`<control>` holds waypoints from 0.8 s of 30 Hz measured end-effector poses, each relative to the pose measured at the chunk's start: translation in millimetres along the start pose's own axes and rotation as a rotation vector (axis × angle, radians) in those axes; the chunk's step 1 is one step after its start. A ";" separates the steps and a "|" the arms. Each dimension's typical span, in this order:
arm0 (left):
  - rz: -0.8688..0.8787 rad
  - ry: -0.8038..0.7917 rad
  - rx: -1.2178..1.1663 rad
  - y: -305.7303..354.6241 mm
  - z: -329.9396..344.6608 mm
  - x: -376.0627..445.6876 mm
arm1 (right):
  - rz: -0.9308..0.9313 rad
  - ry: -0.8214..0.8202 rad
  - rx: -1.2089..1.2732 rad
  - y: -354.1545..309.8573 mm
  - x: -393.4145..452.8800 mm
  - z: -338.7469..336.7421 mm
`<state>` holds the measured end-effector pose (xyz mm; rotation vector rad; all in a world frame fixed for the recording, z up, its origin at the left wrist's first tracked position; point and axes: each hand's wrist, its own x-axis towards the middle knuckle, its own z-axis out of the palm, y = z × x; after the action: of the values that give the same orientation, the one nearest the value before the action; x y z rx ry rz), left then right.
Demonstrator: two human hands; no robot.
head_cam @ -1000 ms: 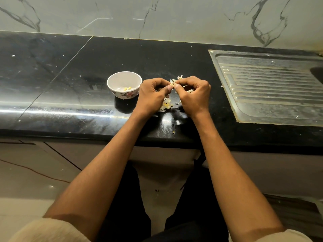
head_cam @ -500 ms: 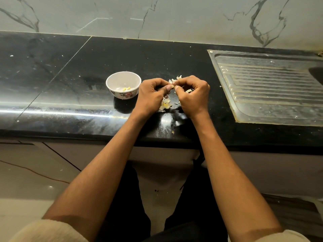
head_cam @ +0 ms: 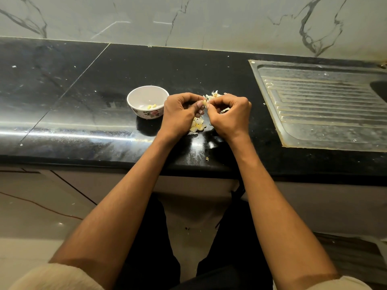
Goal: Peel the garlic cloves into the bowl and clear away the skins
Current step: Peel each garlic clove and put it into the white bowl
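Black stone counter (head_cam: 83, 84) ran across the frame's middle, its front edge just below the wrists. Left hand (head_cam: 180, 114) and right hand (head_cam: 230, 116) met at centre frame, fingers curled, both pinching one small garlic clove (head_cam: 205, 102) between them. Bowl (head_cam: 134, 105) sat just left of the left hand, near it, a few peeled cloves (head_cam: 151, 106) inside. Skins (head_cam: 198, 125) lay heaped under and behind the hands. Steel drainboard (head_cam: 322, 105) filled the right; bare counter lay open at left.
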<state>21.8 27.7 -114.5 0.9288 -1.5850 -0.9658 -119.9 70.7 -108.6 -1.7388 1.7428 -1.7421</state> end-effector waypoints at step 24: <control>0.008 -0.018 -0.026 4.8 -0.6 -3.4 | 0.101 0.021 0.042 -4.9 -0.6 0.8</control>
<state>22.5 32.5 -111.2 0.8976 -1.5866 -0.9894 -116.2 72.3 -105.6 -1.5918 1.7567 -1.7483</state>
